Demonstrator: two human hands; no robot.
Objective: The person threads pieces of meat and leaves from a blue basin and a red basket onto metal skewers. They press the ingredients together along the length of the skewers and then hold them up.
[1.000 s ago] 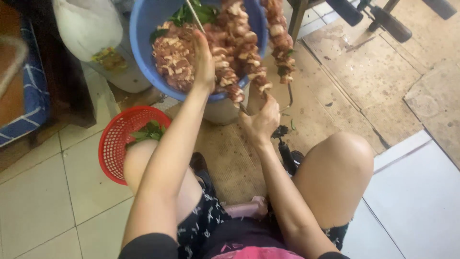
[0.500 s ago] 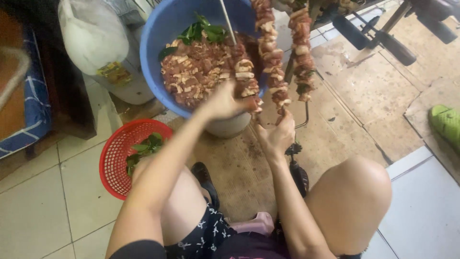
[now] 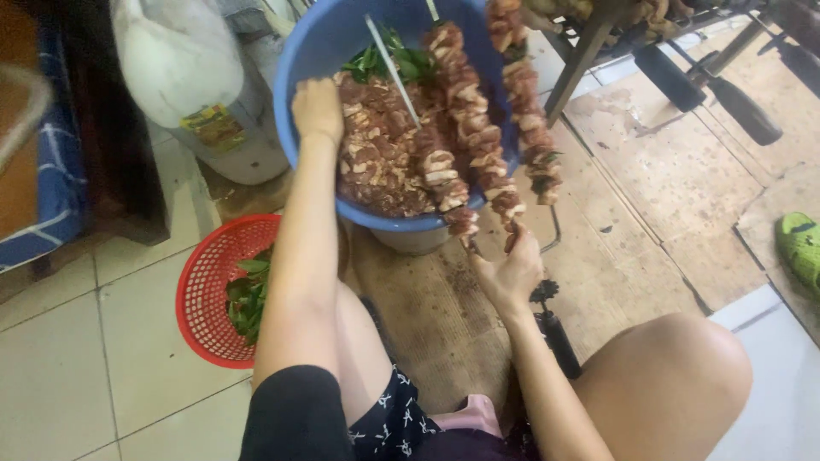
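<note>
Meat skewers (image 3: 478,162) in closed right-hand fingers (image 3: 504,265); left hand (image 3: 316,109) on meat, fingers hidden.

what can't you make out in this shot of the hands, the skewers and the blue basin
Head view only:
- Left hand: fingers dip into the meat in the blue basin, so what they touch is hidden.
- Skewers: top ends cut off by the upper edge.
- Right hand: grips the skewer ends; the palm side is turned away.
- Red basket: partly hidden behind the left arm.
- Green shoe: cut off by the right edge.
</note>
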